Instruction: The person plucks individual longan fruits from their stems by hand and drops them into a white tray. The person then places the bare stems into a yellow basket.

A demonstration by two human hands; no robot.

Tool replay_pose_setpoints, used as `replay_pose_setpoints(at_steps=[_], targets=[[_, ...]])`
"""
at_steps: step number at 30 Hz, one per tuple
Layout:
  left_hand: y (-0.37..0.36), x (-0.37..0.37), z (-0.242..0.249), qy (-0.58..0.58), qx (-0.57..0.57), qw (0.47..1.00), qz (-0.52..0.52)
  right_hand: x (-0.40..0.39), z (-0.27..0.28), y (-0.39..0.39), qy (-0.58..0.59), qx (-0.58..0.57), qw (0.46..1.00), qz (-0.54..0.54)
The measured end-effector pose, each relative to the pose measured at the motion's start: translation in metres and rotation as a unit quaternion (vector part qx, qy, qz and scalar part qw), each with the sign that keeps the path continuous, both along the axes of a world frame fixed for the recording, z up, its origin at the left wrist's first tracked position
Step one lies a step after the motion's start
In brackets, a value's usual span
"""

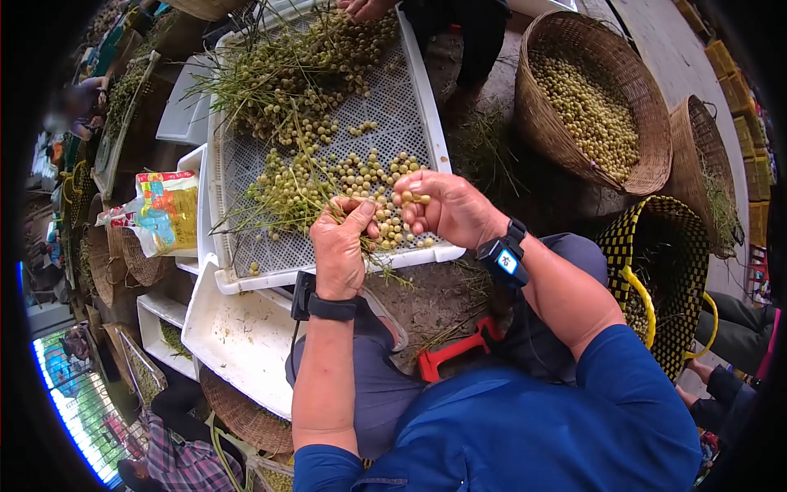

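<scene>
Blue shirt (508, 426) fabric fills the near side, and from its sleeves two bare forearms reach forward over a perforated tray (402, 107). At their ends, the left hand (340, 246) is drawn nearly closed, thumb against curled fingers, and seems to pinch some thin stems — its exact hold is partly hidden by the knuckles. Just beside it, the right hand (447, 205) is half curled, with a few small round fruits between thumb and fingers.

From where I stand, the fruit bunch (283, 184) lies on the tray to the left of both hands and slightly beyond them. Its stems splay sideways, most running roughly across the tray and pointing in toward the left hand, which is plainly the nearer one; the right hand sits over the loose fruits (361, 175) instead.

Farther up the tray lies a heap of fruiting branches (287, 74), with another person's hand (366, 8) at its far edge. Left of the tray stands a bright packet (170, 209); off to the right, a wicker basket (653, 135) — well filled with picked fruit.
</scene>
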State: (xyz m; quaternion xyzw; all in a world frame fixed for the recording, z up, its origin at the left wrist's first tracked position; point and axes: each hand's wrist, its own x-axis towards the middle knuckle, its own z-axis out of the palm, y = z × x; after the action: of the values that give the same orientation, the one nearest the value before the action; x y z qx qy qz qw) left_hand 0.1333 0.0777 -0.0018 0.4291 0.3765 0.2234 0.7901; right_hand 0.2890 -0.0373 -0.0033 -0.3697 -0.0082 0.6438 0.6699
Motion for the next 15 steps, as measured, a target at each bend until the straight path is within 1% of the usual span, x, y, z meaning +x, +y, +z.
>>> replay_pose_setpoints(at_steps=[1,3,5,7,9,10,11,12,13,14,15], targets=[[-0.002,0.001,0.002,0.008,0.023,1.000,0.005,-0.002,0.000,-0.001,0.002,-0.012,1.000,0.027],[-0.004,0.001,0.000,0.016,0.045,0.999,0.009,-0.014,0.001,0.000,-0.064,-0.050,0.994,0.078],[-0.007,0.001,-0.008,0.028,0.118,0.992,-0.020,-0.023,-0.005,0.000,-0.086,-0.069,0.987,0.113],[-0.008,0.002,-0.002,0.025,0.119,0.992,-0.016,-0.027,-0.010,-0.001,-0.087,-0.052,0.989,0.110],[-0.004,0.000,0.002,0.023,0.096,0.995,0.015,-0.027,-0.011,-0.001,-0.055,-0.033,0.993,0.104],[0.002,-0.001,-0.003,0.012,0.108,0.992,0.058,-0.024,-0.016,-0.001,-0.039,-0.006,0.992,0.117],[0.011,-0.005,-0.002,0.010,0.111,0.992,0.063,-0.021,-0.017,0.001,-0.041,-0.004,0.992,0.122],[0.023,-0.012,0.000,-0.008,0.090,0.991,0.095,-0.017,-0.017,0.004,-0.166,-0.012,0.973,0.162],[0.036,-0.019,0.002,-0.027,0.068,0.989,0.127,-0.012,-0.019,0.007,-0.289,-0.021,0.936,0.200],[0.048,-0.026,0.002,-0.056,0.039,0.988,0.136,-0.007,-0.035,0.010,-0.553,-0.020,0.812,0.183],[0.056,-0.031,0.003,-0.072,0.016,0.986,0.147,0.001,-0.045,0.016,-0.746,-0.042,0.649,0.140]])
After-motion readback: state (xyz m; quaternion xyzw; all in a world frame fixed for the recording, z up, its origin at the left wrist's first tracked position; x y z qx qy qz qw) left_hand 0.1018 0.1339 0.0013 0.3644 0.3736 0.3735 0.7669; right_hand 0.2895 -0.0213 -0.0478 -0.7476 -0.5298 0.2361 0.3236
